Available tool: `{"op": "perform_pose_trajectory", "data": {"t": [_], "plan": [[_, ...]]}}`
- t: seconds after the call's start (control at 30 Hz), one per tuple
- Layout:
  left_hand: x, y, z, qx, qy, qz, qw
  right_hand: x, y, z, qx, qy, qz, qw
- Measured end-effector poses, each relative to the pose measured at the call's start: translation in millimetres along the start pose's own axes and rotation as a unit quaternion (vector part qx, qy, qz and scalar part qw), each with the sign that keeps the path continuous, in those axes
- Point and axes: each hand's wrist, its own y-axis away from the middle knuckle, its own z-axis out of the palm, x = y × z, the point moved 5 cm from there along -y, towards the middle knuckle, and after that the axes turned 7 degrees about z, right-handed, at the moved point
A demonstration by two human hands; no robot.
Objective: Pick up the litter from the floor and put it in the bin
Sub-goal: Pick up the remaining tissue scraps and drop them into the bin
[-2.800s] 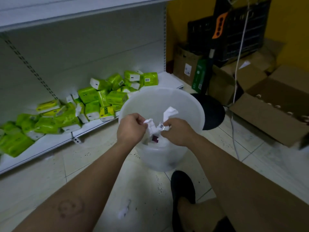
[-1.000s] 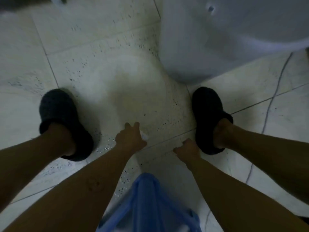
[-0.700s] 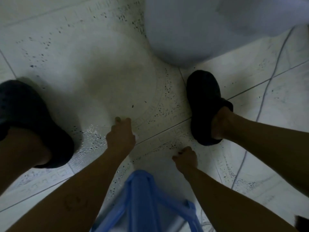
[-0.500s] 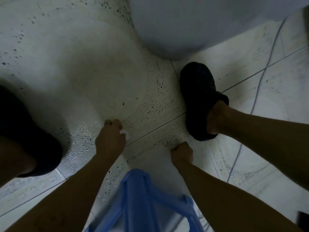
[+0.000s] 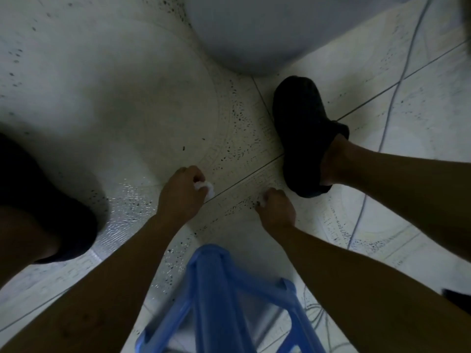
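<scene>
Grip on the left is closed up tight: the left hand [image 5: 182,192], just right of a black shoe [image 5: 51,212], has its fingers curled round a crumpled white tissue [image 5: 207,189], low over the speckled floor tiles [image 5: 114,98]. Between the forearms, at the bottom edge, sits a blue plastic stool [image 5: 219,289]. Up top, the white bin [image 5: 254,34] stands on the floor, apart from the tissue. Over to the right hand [image 5: 276,210]: knuckles up, fingers curled down at the tile, a pale speck at the fingertips; whether that grip holds anything, I cannot tell. Beside it is the other black shoe [image 5: 303,138], toe near the bin, and a thin cable [image 5: 392,98] runs across the floor, far right.
</scene>
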Motion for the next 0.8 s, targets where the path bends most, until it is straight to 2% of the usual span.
{"op": "perform_pose_trajectory", "data": {"t": [0.33,0.5,0.6,0.67,0.8], "plan": [[8,0,18,-0.046,0.009,0.021,0.999,2,-8,12,-0.001,0.026,-0.028,0.999],[24,-2,-8,-0.023,-0.013,0.038,0.999,-16,-5,-6,-0.023,-0.013,-0.059,0.998],[48,-8,-42,0.005,-0.036,0.060,0.998,-49,2,-44,-0.006,-0.134,-0.062,0.989],[71,-12,-75,0.047,-0.058,0.075,0.994,-75,11,-82,0.019,-0.203,-0.094,0.974],[130,1,-149,0.134,-0.068,0.102,0.983,-124,47,-171,0.085,-0.228,-0.194,0.950]]}}
